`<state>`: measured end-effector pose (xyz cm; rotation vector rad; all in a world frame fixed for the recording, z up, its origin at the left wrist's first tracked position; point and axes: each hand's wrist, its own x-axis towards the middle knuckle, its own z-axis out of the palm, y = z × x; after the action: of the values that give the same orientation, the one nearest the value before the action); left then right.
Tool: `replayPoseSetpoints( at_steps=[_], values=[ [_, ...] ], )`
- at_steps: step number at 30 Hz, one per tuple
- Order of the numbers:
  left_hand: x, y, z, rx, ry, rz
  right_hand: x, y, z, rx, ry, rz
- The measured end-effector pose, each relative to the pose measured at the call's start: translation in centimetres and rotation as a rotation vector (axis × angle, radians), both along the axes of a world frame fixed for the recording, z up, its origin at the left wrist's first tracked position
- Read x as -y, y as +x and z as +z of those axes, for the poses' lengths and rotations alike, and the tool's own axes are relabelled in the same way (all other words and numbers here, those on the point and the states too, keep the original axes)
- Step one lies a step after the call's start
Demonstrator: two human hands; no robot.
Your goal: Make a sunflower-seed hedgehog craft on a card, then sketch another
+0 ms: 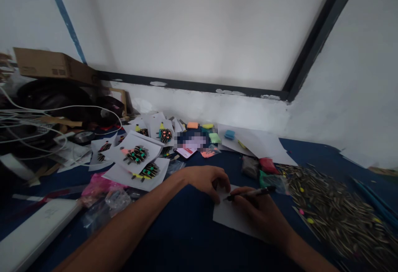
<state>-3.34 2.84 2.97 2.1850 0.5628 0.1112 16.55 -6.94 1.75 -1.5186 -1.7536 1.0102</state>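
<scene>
My right hand [261, 210] is closed round a black marker [255, 192], its tip low over the left part of a white sheet of paper [228, 216]. The hand covers much of the sheet's right side. At the sheet's upper left edge rests my left hand [205, 179], fingers curved and thumb apart from them, touching the paper. Beyond it lies a phone [186, 151] with its screen lit. To the left, white papers [115, 154] carry hedgehog-like figures [137, 154] of coloured clay and dark striped seeds.
A large heap of striped seeds [336, 205] spreads on the right. Small coloured clay packs [268, 165] lie ahead. A white box [40, 232], pink plastic bag [101, 185] and white cables [62, 110] are on the left. The wall [199, 102] rises behind the blue table [174, 234].
</scene>
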Motion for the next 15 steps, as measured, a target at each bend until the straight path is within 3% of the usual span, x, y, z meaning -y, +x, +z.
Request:
replayPoseSetpoints(
  at_steps=[15],
  values=[
    [0.29, 0.08, 0.43, -0.019, 0.018, 0.007, -0.05, 0.03, 0.37, 0.018, 0.002, 0.021]
  ],
)
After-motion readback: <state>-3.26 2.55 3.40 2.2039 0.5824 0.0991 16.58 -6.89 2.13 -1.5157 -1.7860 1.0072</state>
